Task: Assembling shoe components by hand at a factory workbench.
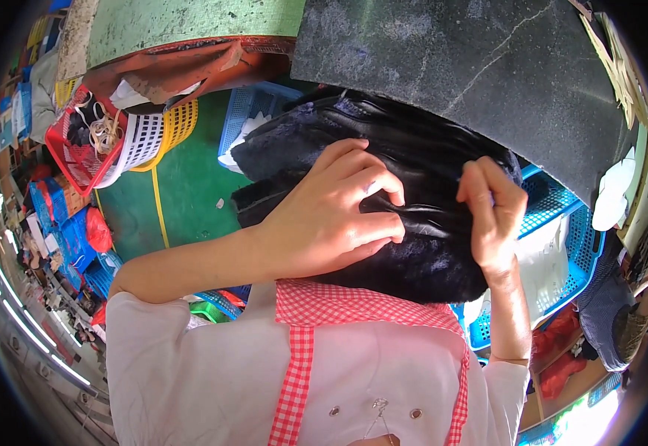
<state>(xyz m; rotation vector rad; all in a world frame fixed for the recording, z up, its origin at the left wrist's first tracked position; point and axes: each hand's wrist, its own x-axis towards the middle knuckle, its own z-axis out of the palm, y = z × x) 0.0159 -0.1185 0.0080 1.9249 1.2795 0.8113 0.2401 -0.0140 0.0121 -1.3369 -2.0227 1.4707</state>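
A large, shiny black sheet of leather-like material [428, 171] with fuzzy dark plush areas lies across my lap, gathered in folds. My left hand [339, 208] rests over its middle, with fingers bent and the thumb close to them around a raised fold. At the right edge of the material, my right hand [491, 212] is closed with its fingers curled in; the fingertips are partly hidden. Both hands are at about the same height, with glossy creases running between them.
A worn dark tabletop [458, 59] overhangs the far side. Blue plastic baskets [588, 245] stand at the right. Red, white and yellow baskets [146, 141] sit at the left on a green floor [127, 212] with a yellow line. A wide, cluttered workshop stretches further left.
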